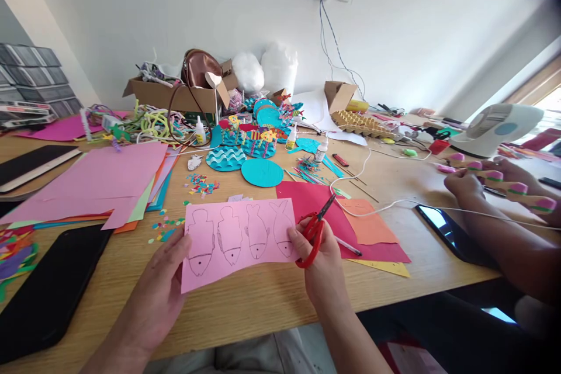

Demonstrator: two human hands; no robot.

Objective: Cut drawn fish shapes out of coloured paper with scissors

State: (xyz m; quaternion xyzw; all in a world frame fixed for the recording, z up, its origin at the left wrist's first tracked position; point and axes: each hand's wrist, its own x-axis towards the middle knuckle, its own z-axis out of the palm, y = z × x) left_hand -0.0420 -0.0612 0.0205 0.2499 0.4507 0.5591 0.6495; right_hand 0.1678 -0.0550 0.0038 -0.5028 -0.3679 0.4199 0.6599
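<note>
A strip of pink paper with several fish outlines drawn in dark ink is held up over the near part of the table. My left hand pinches its left edge, thumb in front and fingers behind. At the right edge my right hand grips the paper with the thumb and also holds red-handled scissors, their dark blades pointing up and to the right. Beyond the strip lie red paper, an orange piece and a pen.
Stacked coloured paper and a black phone lie left. Turquoise discs, glue bottles and confetti fill the middle. A white cable crosses rightward past another phone. A co-worker's hands hold a painted strip.
</note>
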